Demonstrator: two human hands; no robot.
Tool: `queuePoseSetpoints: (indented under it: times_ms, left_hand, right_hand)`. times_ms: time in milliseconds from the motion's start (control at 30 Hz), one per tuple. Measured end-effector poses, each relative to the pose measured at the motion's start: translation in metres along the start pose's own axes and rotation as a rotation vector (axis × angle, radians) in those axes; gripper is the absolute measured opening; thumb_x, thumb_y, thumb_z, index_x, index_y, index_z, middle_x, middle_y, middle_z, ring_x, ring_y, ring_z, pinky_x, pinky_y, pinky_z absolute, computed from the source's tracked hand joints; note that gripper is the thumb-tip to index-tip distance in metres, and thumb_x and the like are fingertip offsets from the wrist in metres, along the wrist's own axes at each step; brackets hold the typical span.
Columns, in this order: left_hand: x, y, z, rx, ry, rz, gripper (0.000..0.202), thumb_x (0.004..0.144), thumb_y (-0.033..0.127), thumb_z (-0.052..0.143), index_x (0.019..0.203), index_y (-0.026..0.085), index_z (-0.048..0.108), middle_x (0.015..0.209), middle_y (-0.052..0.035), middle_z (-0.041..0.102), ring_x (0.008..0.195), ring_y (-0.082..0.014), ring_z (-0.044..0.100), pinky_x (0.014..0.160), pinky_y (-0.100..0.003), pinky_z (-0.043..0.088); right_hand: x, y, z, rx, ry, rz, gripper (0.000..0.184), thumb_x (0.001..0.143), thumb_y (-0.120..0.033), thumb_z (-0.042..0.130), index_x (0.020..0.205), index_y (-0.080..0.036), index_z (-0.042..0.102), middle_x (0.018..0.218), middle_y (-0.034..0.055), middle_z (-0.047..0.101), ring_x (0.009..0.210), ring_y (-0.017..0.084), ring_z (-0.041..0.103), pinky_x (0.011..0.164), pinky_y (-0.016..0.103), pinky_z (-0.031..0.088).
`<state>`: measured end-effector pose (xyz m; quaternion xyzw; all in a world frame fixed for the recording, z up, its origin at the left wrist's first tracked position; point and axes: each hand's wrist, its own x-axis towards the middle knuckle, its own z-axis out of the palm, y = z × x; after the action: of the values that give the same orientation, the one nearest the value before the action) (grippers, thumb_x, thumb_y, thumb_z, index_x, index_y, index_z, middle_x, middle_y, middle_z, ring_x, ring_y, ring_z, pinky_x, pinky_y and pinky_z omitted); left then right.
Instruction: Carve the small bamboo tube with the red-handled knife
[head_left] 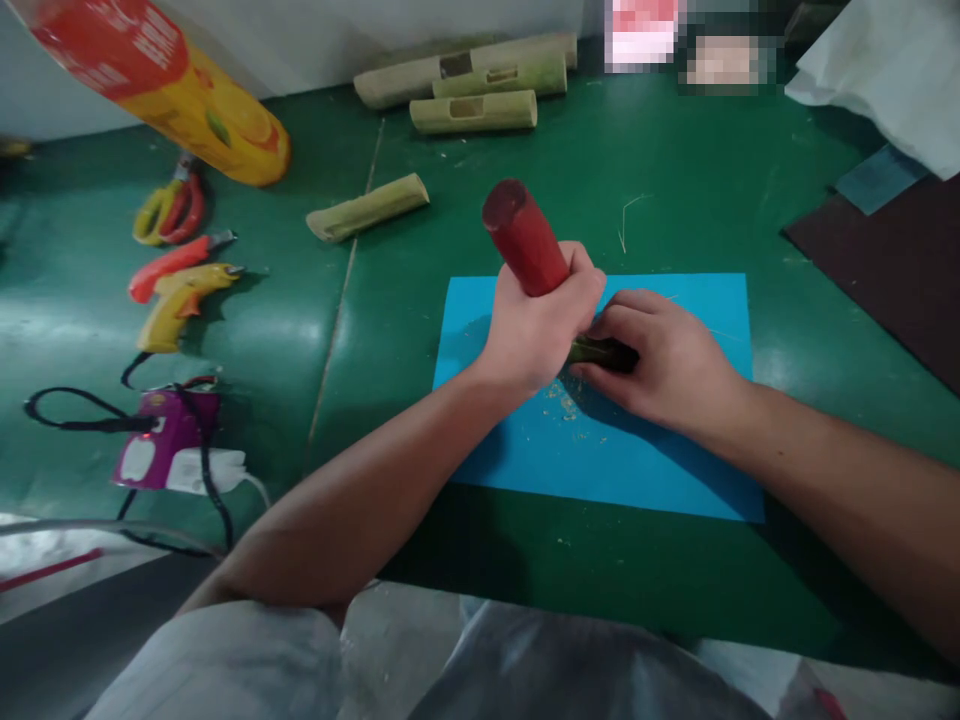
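Observation:
My left hand is wrapped round a tool with a thick red handle. The handle leans up and to the left, and the tool's working end is hidden behind my hand. My right hand pinches a short dark green bamboo piece between thumb and fingers, close beside my left hand. Part of that piece is covered by both hands. Beneath them lies a blue sheet, with pale shavings scattered on it just in front of the bamboo.
Several cut bamboo tubes lie at the back, and another bamboo piece lies nearer. On the left are a juice bottle, scissors, a utility knife, a glue gun and a purple power strip with cables. A dark board lies right.

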<state>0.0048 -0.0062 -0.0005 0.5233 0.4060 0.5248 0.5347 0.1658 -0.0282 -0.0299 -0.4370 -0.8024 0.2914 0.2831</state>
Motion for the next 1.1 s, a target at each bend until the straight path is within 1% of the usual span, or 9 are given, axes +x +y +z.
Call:
queuePoseSetpoints:
  times_ms: [67, 133, 267, 333, 500, 733, 900, 1033, 1100]
  left_hand:
    - [0.0003, -0.0005, -0.0009, -0.038, -0.051, -0.055, 0.039, 0.078, 0.019, 0.062, 0.049, 0.025, 0.037, 0.046, 0.0039, 0.033, 0.045, -0.0094, 0.026, 0.048, -0.032, 0.02]
    - [0.0001, -0.0005, -0.0011, -0.043, -0.058, -0.09, 0.036, 0.075, 0.018, 0.06, 0.049, 0.026, 0.037, 0.044, 0.0046, 0.032, 0.044, -0.0089, 0.026, 0.047, -0.032, 0.019]
    - [0.0003, -0.0025, 0.0013, -0.071, 0.09, 0.006, 0.037, 0.082, 0.018, 0.064, 0.052, 0.025, 0.042, 0.046, 0.005, 0.04, 0.045, -0.009, 0.029, 0.051, -0.033, 0.024]
    - [0.0002, -0.004, 0.0031, -0.067, 0.107, 0.019, 0.038, 0.084, 0.017, 0.065, 0.053, 0.025, 0.045, 0.048, 0.0046, 0.043, 0.047, -0.0096, 0.032, 0.054, -0.034, 0.028]
    - [-0.0016, -0.0043, 0.0047, -0.043, 0.074, -0.004, 0.04, 0.086, 0.016, 0.065, 0.053, 0.024, 0.044, 0.047, 0.0043, 0.043, 0.049, -0.0101, 0.032, 0.056, -0.035, 0.029]
    - [-0.004, -0.0038, 0.0044, -0.024, 0.093, 0.004, 0.039, 0.088, 0.014, 0.066, 0.057, 0.025, 0.046, 0.051, 0.0047, 0.043, 0.051, -0.0101, 0.034, 0.056, -0.033, 0.033]
    - [-0.0018, -0.0049, 0.0056, -0.025, 0.113, -0.035, 0.038, 0.085, 0.013, 0.066, 0.055, 0.024, 0.046, 0.05, 0.0049, 0.042, 0.052, -0.0098, 0.031, 0.053, -0.031, 0.033]
    - [-0.0017, -0.0095, 0.0023, -0.027, 0.048, 0.054, 0.042, 0.087, 0.015, 0.071, 0.054, 0.024, 0.046, 0.054, 0.0037, 0.041, 0.055, -0.0108, 0.032, 0.055, -0.033, 0.034]
    - [-0.0034, -0.0093, 0.0013, 0.0, 0.053, 0.071, 0.04, 0.089, 0.012, 0.07, 0.057, 0.024, 0.048, 0.057, 0.0042, 0.043, 0.057, -0.0109, 0.035, 0.059, -0.032, 0.035]
  right_hand:
    - [0.0002, 0.0008, -0.0004, 0.01, -0.013, -0.013, 0.012, 0.088, -0.031, 0.076, 0.087, -0.021, 0.069, 0.089, 0.0081, 0.068, 0.088, 0.026, 0.062, 0.078, 0.04, 0.046]
    - [0.0002, 0.0012, -0.0008, 0.016, -0.014, -0.03, 0.012, 0.088, -0.031, 0.076, 0.086, -0.021, 0.069, 0.088, 0.0075, 0.067, 0.088, 0.026, 0.062, 0.078, 0.04, 0.046]
    - [0.0002, 0.0009, -0.0009, 0.001, 0.016, -0.01, 0.014, 0.084, -0.029, 0.078, 0.084, -0.022, 0.066, 0.089, 0.0059, 0.066, 0.083, 0.023, 0.058, 0.075, 0.038, 0.043]
    - [0.0004, 0.0007, -0.001, -0.002, 0.012, 0.004, 0.015, 0.083, -0.028, 0.079, 0.083, -0.023, 0.065, 0.087, 0.0052, 0.065, 0.082, 0.023, 0.057, 0.075, 0.038, 0.043]
    - [0.0004, 0.0004, -0.0014, -0.003, 0.008, 0.004, 0.017, 0.084, -0.03, 0.079, 0.082, -0.024, 0.063, 0.085, 0.0054, 0.064, 0.082, 0.024, 0.058, 0.074, 0.039, 0.043]
    - [-0.0005, -0.0006, -0.0023, -0.01, 0.007, 0.019, 0.015, 0.085, -0.031, 0.08, 0.085, -0.024, 0.067, 0.089, 0.0077, 0.068, 0.088, 0.027, 0.063, 0.073, 0.04, 0.046]
    - [-0.0007, -0.0008, -0.0019, -0.019, 0.01, 0.026, 0.014, 0.085, -0.031, 0.08, 0.085, -0.024, 0.068, 0.09, 0.0084, 0.069, 0.09, 0.028, 0.065, 0.075, 0.041, 0.047]
    - [-0.0007, 0.0004, -0.0019, 0.003, 0.003, 0.016, 0.014, 0.086, -0.03, 0.079, 0.084, -0.023, 0.068, 0.089, 0.0071, 0.068, 0.089, 0.027, 0.064, 0.074, 0.04, 0.047]
    - [-0.0004, 0.001, -0.0023, 0.005, 0.006, 0.012, 0.014, 0.086, -0.031, 0.08, 0.084, -0.023, 0.068, 0.088, 0.0063, 0.067, 0.087, 0.026, 0.063, 0.073, 0.039, 0.046]
